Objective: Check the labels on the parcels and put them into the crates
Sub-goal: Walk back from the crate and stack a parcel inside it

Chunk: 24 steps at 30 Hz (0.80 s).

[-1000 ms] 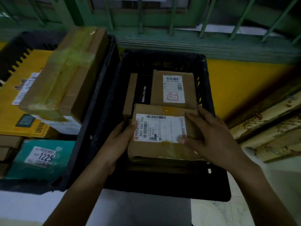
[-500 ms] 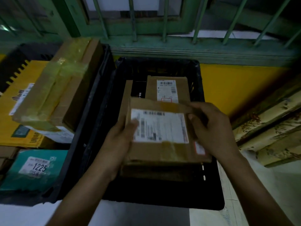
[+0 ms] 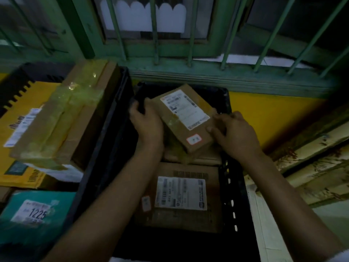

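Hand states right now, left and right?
Left hand: fingers curled round a black item beside the tilted parcel.
Right hand: pinches the tilted parcel at its right edge.

Two crates, left crate (image 3: 90, 176) and right crate (image 3: 233, 186); three parcels (image 3: 56, 120) show in the first, perhaps four in the dim second; two hands, left hand (image 3: 149, 125) and right hand (image 3: 236, 137).

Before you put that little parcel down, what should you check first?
1. Label on the small parcel faces up: ok.
2. Label words readable: cannot tell, blurred.
3. Right hand holds its edge: ok.
4. Small parcel lies flat: not ok, it is tilted.
5. It is over the black crate: ok.
6. Left hand free to help: not ok, it grips a black box.
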Available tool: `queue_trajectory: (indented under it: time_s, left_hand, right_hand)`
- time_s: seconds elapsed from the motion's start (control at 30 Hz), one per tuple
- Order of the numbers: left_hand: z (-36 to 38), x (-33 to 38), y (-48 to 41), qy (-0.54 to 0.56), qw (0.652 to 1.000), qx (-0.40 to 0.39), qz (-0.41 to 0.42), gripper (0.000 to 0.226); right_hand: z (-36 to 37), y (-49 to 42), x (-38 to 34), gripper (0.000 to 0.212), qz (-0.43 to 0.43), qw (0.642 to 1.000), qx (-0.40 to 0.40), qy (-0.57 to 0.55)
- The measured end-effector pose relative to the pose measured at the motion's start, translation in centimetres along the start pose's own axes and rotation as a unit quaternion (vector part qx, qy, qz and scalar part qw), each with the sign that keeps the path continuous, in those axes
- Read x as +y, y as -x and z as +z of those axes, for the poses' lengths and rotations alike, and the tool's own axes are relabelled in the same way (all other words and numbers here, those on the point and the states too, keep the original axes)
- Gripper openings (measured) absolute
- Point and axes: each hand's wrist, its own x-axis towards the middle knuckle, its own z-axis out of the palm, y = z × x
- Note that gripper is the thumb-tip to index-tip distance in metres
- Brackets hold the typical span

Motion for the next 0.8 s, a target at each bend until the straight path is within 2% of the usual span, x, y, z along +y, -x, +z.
queue_trajectory:
  time_s: [0.1, 0.17, 0.23, 0.3, 0.33, 0.37, 0.4, 0.43, 0.47, 0.5, 0.53, 0.57, 0.63, 0.7, 0.73, 0.8]
  left_hand:
    - [0.5, -3.5, 3.5, -0.022, 0.987, -0.155, -0.043, 0.047]
    - [0.2, -3.7, 3.0, -0.069, 0.977, -0.198, -0.026, 0.052]
    - [-1.1, -2.3, 0.8, -0.097, 0.973, -0.211, -0.017, 0.041]
    - [-2.8, -0.7, -2.0, -0.197, 0.956, -0.217, 0.029, 0.037]
    - [-3.6, 0.0, -3.3, -0.307, 0.923, -0.219, 0.077, 0.036]
    - [-4.2, 0.5, -4.2, -0.426, 0.868, -0.219, 0.13, 0.032]
    - [-4.6, 0.9, -4.6, -0.519, 0.806, -0.226, 0.174, 0.028]
    - [-4.9, 1.0, -4.7, -0.578, 0.755, -0.243, 0.194, 0.031]
    - [-5.2, 0.8, -4.6, -0.605, 0.723, -0.264, 0.204, 0.039]
    - [-5.4, 0.6, -4.3, -0.611, 0.711, -0.277, 0.212, 0.045]
    - [-5.7, 0.4, -3.9, -0.603, 0.71, -0.282, 0.229, 0.05]
    - [-6.1, 0.4, -3.7, -0.582, 0.726, -0.285, 0.23, 0.054]
    - [-6.3, 0.9, -3.7, -0.505, 0.793, -0.307, 0.145, 0.072]
    - [-6.1, 1.5, -4.1, -0.424, 0.841, -0.329, 0.069, 0.09]
    - [-5.9, 1.6, -4.4, -0.408, 0.851, -0.324, 0.064, 0.088]
    - [-5.8, 1.6, -4.9, -0.409, 0.854, -0.311, 0.084, 0.065]
  right_hand:
    - [0.6, -0.5, -0.3, 0.037, 0.008, 0.999, 0.053, -0.001]
    - [0.6, -1.0, -0.2, 0.028, 0.009, 0.997, 0.058, -0.042]
    - [0.8, -1.0, -1.1, 0.028, 0.029, 0.987, 0.019, -0.158]
    - [1.4, -1.0, -3.0, 0.028, 0.047, 0.948, -0.056, -0.31]
    - [1.8, -1.1, -4.1, 0.026, 0.053, 0.92, -0.097, -0.376]
    - [2.3, -1.3, -5.1, 0.024, 0.056, 0.895, -0.128, -0.425]
    - [2.8, -1.6, -5.9, 0.021, 0.049, 0.883, -0.141, -0.446]
    - [2.9, -2.1, -6.6, 0.019, 0.037, 0.886, -0.134, -0.443]
    - [2.8, -2.6, -7.1, 0.019, 0.025, 0.891, -0.116, -0.438]
    - [2.6, -3.2, -7.4, 0.02, 0.022, 0.892, -0.106, -0.438]
    - [2.2, -3.6, -7.8, 0.023, 0.021, 0.889, -0.116, -0.442]
    - [1.7, -4.1, -8.2, 0.025, 0.014, 0.889, -0.138, -0.436]
    - [0.9, -4.7, -9.3, 0.027, -0.006, 0.898, -0.179, -0.402]
    - [0.3, -5.1, -10.6, 0.027, -0.026, 0.896, -0.199, -0.395]
    - [0.0, -5.4, -11.2, 0.026, -0.032, 0.889, -0.194, -0.412]
    - [-0.4, -5.8, -12.0, 0.025, -0.048, 0.874, -0.15, -0.459]
